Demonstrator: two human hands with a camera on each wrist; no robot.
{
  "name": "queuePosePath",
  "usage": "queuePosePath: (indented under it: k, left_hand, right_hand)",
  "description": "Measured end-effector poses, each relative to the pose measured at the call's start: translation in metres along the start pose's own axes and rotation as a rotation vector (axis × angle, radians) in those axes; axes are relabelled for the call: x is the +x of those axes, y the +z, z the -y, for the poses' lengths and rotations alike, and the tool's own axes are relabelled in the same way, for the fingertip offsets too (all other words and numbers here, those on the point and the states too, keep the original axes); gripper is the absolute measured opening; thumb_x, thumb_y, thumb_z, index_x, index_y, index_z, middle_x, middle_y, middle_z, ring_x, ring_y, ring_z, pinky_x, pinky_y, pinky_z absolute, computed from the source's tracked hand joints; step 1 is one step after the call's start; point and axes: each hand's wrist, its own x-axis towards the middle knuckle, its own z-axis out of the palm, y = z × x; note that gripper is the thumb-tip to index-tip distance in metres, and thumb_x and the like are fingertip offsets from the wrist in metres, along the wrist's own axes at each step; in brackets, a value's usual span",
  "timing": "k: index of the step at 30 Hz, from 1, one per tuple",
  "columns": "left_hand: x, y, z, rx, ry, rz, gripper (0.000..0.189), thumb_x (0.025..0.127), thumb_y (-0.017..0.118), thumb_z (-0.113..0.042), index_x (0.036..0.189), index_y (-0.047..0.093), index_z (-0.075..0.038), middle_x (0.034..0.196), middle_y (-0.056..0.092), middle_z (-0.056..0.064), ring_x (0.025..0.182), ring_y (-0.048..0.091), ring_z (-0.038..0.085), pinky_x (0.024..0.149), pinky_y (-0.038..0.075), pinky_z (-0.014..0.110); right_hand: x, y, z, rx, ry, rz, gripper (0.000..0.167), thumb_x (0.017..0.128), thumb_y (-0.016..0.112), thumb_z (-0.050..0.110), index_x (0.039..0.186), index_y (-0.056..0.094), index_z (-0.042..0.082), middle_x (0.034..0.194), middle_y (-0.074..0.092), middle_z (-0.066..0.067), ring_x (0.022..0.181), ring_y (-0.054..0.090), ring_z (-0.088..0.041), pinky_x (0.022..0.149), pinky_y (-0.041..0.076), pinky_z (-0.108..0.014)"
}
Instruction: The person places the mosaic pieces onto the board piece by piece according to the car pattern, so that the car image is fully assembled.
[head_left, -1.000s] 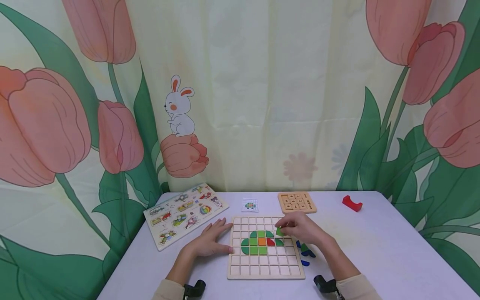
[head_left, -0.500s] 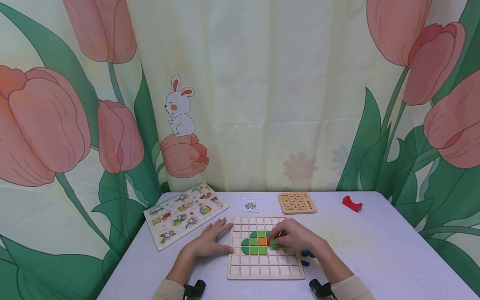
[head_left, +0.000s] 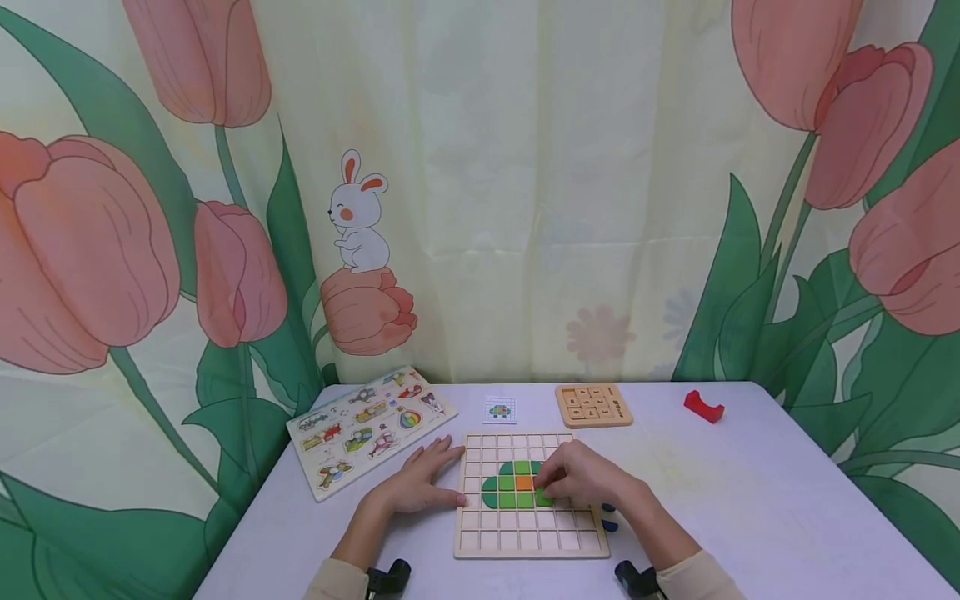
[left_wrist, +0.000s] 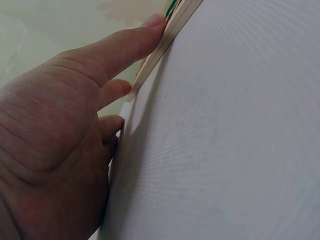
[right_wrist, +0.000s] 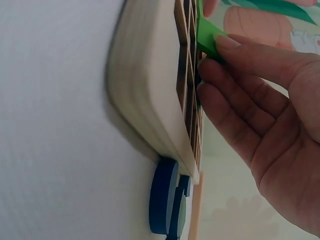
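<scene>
A wooden grid board (head_left: pixel 532 543) lies on the table, with green square and rounded pieces set in its middle cells around an orange square (head_left: pixel 524 482). My right hand (head_left: pixel 588 477) is over the right half of the board. In the right wrist view its thumb and fingers pinch a green block (right_wrist: pixel 207 39), which stands tilted at the grid. Fingers hide part of that block's cell and the pieces beside it. At the board's left edge, my left hand (head_left: pixel 420 483) rests with extended fingers, its thumb (left_wrist: pixel 135 42) touching the wooden side.
Blue pieces (head_left: pixel 610 526) lie by the board's right edge. Behind the board are a small pattern card (head_left: pixel 500 410) and a wooden number puzzle (head_left: pixel 594 406). A picture puzzle board (head_left: pixel 371 429) lies back left, a red piece (head_left: pixel 704 407) back right.
My right hand has moved left and toward me with the green block, from the board's right side to a cell beside the placed squares. My left hand has stayed put.
</scene>
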Motion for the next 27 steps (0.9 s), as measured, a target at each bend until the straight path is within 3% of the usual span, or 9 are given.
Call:
queuePosePath:
  k: [8, 19, 27]
  left_hand:
    - [-0.0009, -0.0004, -0.0002, -0.001, -0.02, 0.002, 0.095, 0.082, 0.077, -0.064, 0.161, 0.041, -0.025, 0.175, 0.018, 0.011, 0.163, 0.009, 0.033, 0.131, 0.002, 0.061]
    - [-0.0029, -0.0034, -0.003, -0.008, 0.014, -0.003, 0.094, 0.084, 0.079, -0.058, 0.161, 0.042, -0.018, 0.174, 0.02, 0.016, 0.162, 0.011, 0.038, 0.131, 0.003, 0.061]
    - [-0.0016, -0.0014, -0.003, 0.002, -0.014, 0.004, 0.096, 0.082, 0.078, -0.063, 0.161, 0.041, -0.023, 0.174, 0.019, 0.013, 0.163, 0.011, 0.035, 0.132, 0.002, 0.059]
  right_hand:
    - [0.0025, 0.0024, 0.0013, -0.05, -0.004, 0.013, 0.015, 0.085, 0.083, 0.003, 0.096, 0.085, 0.013, 0.091, 0.079, 0.004, 0.077, 0.063, -0.003, 0.069, 0.055, -0.019]
    - [0.0014, 0.004, 0.0023, -0.084, 0.01, 0.016, 0.022, 0.079, 0.087, 0.003, 0.096, 0.084, 0.016, 0.09, 0.072, 0.008, 0.078, 0.06, -0.003, 0.067, 0.053, -0.02]
    - [0.0004, 0.0044, 0.0, -0.079, 0.03, 0.029, 0.025, 0.079, 0.087, 0.004, 0.1, 0.085, 0.018, 0.091, 0.073, 0.009, 0.079, 0.06, -0.004, 0.067, 0.052, -0.02]
